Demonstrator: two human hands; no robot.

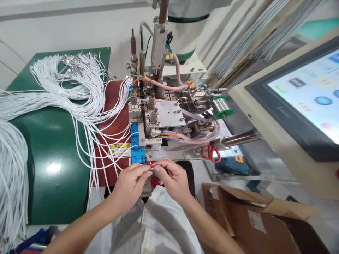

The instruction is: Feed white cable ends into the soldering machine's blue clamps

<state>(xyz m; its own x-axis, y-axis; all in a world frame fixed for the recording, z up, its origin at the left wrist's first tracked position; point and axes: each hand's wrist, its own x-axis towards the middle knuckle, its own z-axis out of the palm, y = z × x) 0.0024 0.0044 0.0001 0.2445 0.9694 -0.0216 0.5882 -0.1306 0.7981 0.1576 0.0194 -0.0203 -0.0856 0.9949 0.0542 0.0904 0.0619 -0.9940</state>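
Note:
My left hand (130, 185) and my right hand (173, 178) meet fingertip to fingertip at the front edge of a bench machine (166, 114). Both are closed in a pinch. White cables (106, 132) run from the left towards my left hand, and one appears to end in its fingers. Whatever tiny part lies between my right fingertips is hidden. Just beyond the fingers are a blue fixture strip (137, 153), with cables laid across it, and a small glowing red light (150, 163).
Bundled white cables (79, 76) lie on a green table (58, 176). Red-handled scissors (211, 153) and a green-flanged wire spool (221, 107) sit at the machine's right. A touch screen (304, 91) juts in from the right, above an open cardboard box (238, 215).

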